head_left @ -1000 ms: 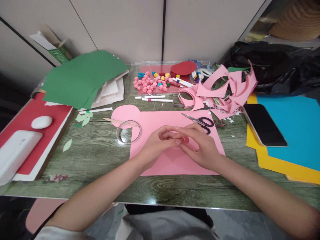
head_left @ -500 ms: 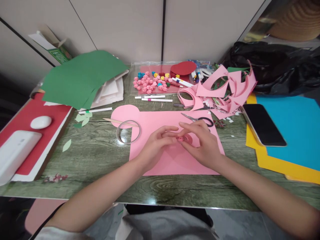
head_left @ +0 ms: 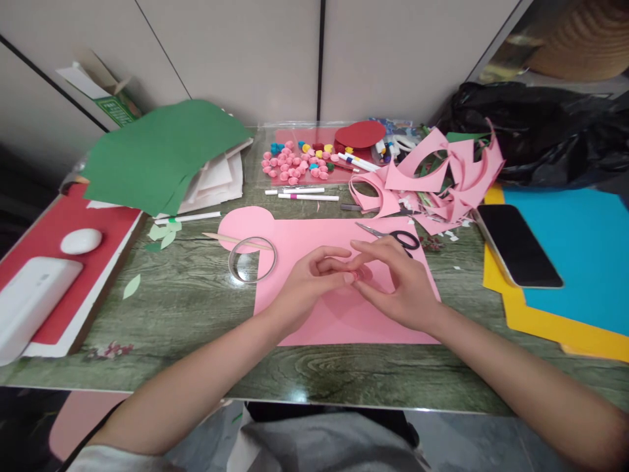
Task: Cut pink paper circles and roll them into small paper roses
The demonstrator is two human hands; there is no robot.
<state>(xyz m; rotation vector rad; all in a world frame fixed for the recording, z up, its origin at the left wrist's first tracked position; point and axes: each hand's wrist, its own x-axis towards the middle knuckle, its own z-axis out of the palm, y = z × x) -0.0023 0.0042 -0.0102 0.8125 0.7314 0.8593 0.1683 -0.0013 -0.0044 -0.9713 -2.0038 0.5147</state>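
Both hands meet over a pink paper sheet (head_left: pixel 363 324), pinching a small coiled pink paper roll (head_left: pixel 361 275). My left hand (head_left: pixel 312 282) has its thumb and fingers closed on the roll's left side. My right hand (head_left: pixel 398 278) grips it from the right between thumb and forefinger. Much of the roll is hidden by the fingertips. Just beyond my right hand lie scissors (head_left: pixel 405 239) with black handles. Left of my left hand, a metal ring (head_left: pixel 230 260) rests over a pointed wooden stick (head_left: pixel 216 236) and a pink paper circle (head_left: pixel 246 219).
Behind are a clear tray (head_left: pixel 253 177) with several pink rolled pieces (head_left: pixel 289 160), white pens (head_left: pixel 308 196) and pink paper scraps (head_left: pixel 417 174). A phone (head_left: pixel 518 246) lies right on blue paper (head_left: pixel 584 255). Left are green paper (head_left: pixel 147 157) and a white case (head_left: pixel 42 301).
The fingertips have shifted slightly around the pink paper roll; my left thumb now covers more of its near side. Everything else on the table stays put.
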